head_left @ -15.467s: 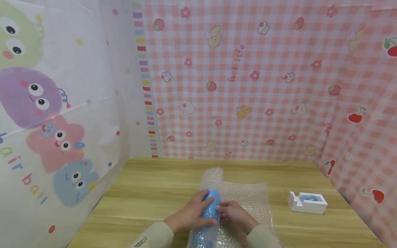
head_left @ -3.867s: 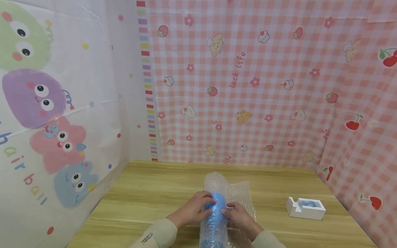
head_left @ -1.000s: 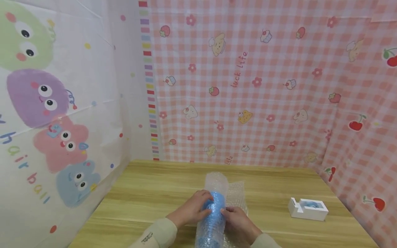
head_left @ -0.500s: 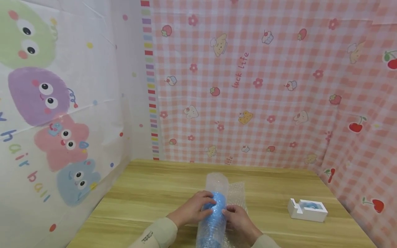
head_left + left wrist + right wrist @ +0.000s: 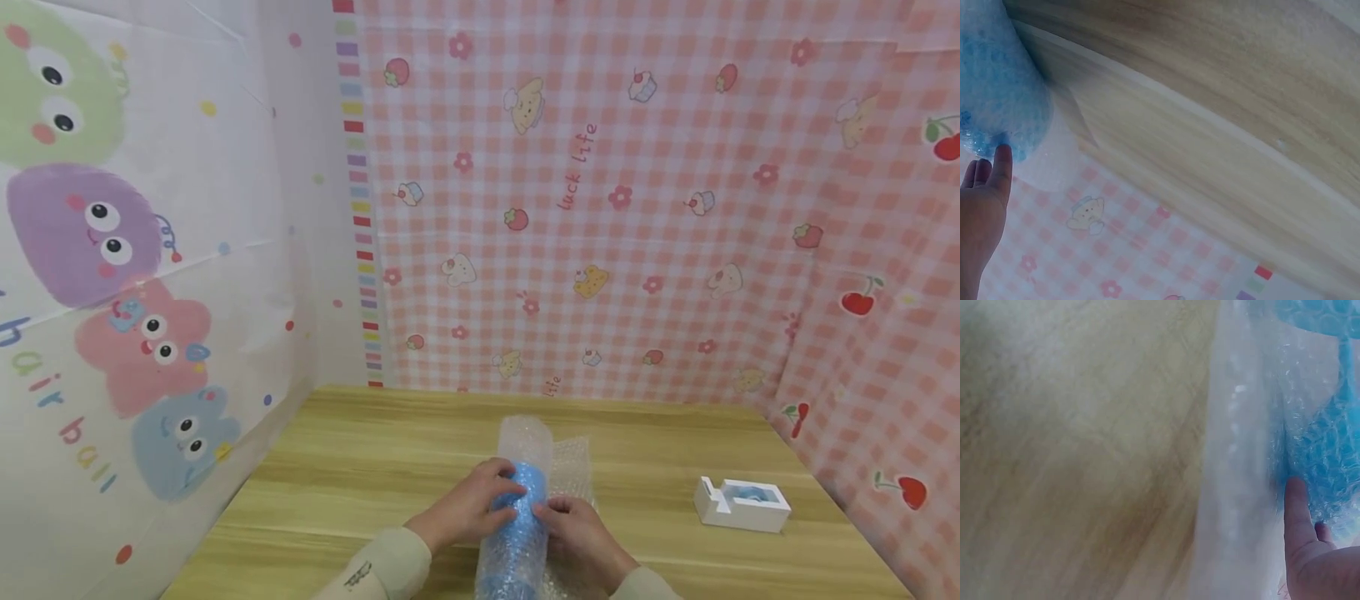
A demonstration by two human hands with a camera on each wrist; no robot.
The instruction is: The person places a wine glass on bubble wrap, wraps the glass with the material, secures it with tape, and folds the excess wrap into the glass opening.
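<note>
A blue object (image 5: pixel 519 532) lies inside a roll of bubble wrap (image 5: pixel 523 435) at the table's front middle. Through the wrap, the right wrist view shows a thin stem between two wider blue parts (image 5: pixel 1329 447). My left hand (image 5: pixel 467 507) curves its fingers over the roll from the left; in the left wrist view the hand (image 5: pixel 985 209) touches the wrapped blue end. From the right, my right hand (image 5: pixel 587 537) pinches the wrap against the roll's side, its thumb on top. Some of its fingers are hidden beneath. A short loose flap (image 5: pixel 573 467) spreads out behind that hand.
A white tape dispenser (image 5: pixel 742 505) with a blue roll of tape stands at the right of the wooden table (image 5: pixel 360 450). A pink checked cloth (image 5: pixel 570 167) hangs behind, and a white cartoon-printed sheet (image 5: pixel 247 208) hangs at the left.
Since the oldest frame, the loose sheet on the right has become much shorter as the roll took it up. Over the last second the hands and roll have barely moved.
</note>
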